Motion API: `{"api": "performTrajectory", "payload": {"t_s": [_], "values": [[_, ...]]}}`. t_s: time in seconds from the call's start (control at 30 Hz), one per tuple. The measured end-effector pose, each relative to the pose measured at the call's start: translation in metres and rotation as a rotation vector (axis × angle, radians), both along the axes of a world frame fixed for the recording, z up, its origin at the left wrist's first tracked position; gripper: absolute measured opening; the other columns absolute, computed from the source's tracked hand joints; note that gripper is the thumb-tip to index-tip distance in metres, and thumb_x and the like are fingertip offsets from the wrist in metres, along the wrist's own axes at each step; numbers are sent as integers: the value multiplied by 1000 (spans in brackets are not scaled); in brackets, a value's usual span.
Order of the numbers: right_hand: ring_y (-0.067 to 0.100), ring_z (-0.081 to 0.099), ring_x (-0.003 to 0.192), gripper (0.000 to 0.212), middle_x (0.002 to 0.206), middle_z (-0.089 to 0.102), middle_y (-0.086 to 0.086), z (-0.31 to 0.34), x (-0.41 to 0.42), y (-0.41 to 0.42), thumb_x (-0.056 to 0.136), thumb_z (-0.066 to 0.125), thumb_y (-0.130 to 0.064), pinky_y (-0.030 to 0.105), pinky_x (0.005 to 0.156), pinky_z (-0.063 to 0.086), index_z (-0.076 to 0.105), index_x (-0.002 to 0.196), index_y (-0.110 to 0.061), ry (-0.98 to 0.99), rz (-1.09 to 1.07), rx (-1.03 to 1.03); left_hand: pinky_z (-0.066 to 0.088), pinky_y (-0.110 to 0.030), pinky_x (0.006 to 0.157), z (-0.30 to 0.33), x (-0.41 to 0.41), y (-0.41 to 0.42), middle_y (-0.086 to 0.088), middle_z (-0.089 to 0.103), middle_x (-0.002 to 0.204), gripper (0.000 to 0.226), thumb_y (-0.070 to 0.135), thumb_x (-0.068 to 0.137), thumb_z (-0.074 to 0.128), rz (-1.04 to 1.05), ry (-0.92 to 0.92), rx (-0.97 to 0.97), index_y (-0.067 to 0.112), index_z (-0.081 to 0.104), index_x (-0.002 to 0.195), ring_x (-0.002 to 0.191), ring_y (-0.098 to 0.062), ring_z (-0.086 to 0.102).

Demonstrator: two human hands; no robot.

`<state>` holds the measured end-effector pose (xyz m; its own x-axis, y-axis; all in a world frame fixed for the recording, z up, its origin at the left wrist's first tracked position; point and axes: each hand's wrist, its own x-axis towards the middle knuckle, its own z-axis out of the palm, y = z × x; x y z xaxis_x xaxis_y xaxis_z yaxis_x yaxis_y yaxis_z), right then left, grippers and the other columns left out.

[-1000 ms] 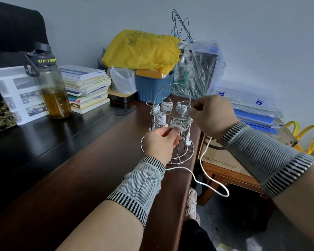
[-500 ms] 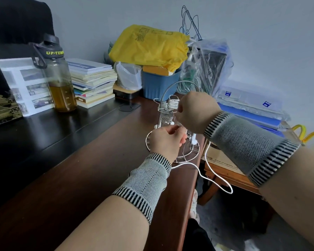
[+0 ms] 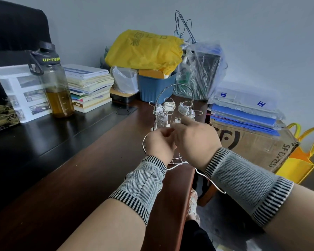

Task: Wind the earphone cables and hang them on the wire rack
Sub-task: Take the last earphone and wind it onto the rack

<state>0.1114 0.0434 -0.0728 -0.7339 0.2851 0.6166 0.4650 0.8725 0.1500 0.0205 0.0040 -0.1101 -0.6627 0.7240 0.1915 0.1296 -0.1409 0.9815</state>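
— Hands first: where are they, and what have they got?

— Both hang close together just in front of the wire rack, low on its near side. The left hand has its fingers curled inward with the thumb up near the right hand's knuckles. The right hand is seen from the back, fingers bent away toward the rack. Both are blurred, so I cannot tell whether either one pinches the cable or only sits beside it.

— And the earphone cable?

— A loose white cable comes out from under the hands, lies over the near edge of the brown surface, and drops in a loop below the right wrist. Several wound bundles already hang on the rack's upper hooks, left and right of the arched handle.

— Where does the rack stand?

— Upright at the right end of the surface, its round base partly hidden by the hands.

— What else is around?

— A water bottle with amber liquid stands to the left beside a stack of books. Behind the rack sit a blue tub and a yellow bag. To the right, a cardboard box carries blue folders. Both forearms wear grey knitted wristbands.
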Motion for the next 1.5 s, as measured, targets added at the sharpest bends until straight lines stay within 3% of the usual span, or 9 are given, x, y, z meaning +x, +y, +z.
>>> {"api": "performTrajectory", "payload": {"t_s": [0.13,0.23,0.43,0.6,0.73,1.03,1.23,1.43,1.5], "values": [[26,66,64,21,78,66,2,-11,19,12,83,57,-20,36,54,55,76,92,-18,247,57,-303,40,-19,49,-2,1,1,2,64,55,24,13,89,64,2,-82,19,18,73,67,47,-7,54],[18,66,72,14,84,71,1,-13,27,22,87,63,-14,23,65,49,76,91,-16,286,0,-445,46,-24,58,0,3,-2,-4,72,66,16,24,82,67,18,-83,24,23,76,70,58,-13,62],[7,58,63,6,72,65,-11,-8,35,25,89,61,-15,18,61,45,65,90,-20,285,-67,-590,51,-17,52,5,6,-1,3,68,60,20,19,90,65,24,-159,44,16,68,71,49,-1,61],[13,59,57,33,63,64,0,-3,34,24,88,48,5,26,59,50,65,76,-21,435,116,-928,52,-16,52,6,6,-2,7,67,57,19,22,91,66,32,-166,52,19,69,73,51,-1,63],[6,66,61,42,73,70,8,0,39,27,85,41,17,11,57,47,70,79,-13,544,183,-1159,55,-17,56,6,7,-4,6,69,60,20,25,93,64,53,-123,19,22,68,74,54,0,63],[9,69,75,19,80,75,-1,-11,40,32,85,68,-2,19,79,54,73,82,-20,589,196,-1198,54,-26,55,14,5,-12,-4,72,68,27,31,93,62,69,-31,-122,13,72,75,57,-7,66],[22,62,73,14,75,69,12,-11,34,31,88,66,-10,34,77,53,68,75,-13,627,242,-1255,55,-37,71,29,-7,-25,-7,69,68,64,56,95,39,233,674,-460,8,68,63,71,-26,66],[16,58,64,17,69,68,7,-16,31,31,86,70,-14,31,68,51,69,69,-16,637,242,-1253,56,-34,81,59,26,-33,1,74,67,73,74,85,40,-85,182,-362,10,74,72,69,-14,72],[18,59,65,18,70,69,8,-15,31,32,84,71,-9,34,70,52,68,68,-15,629,230,-1232,57,-34,77,60,33,-34,1,74,69,56,63,82,57,-142,279,-398,10,74,73,70,-14,72]]}}
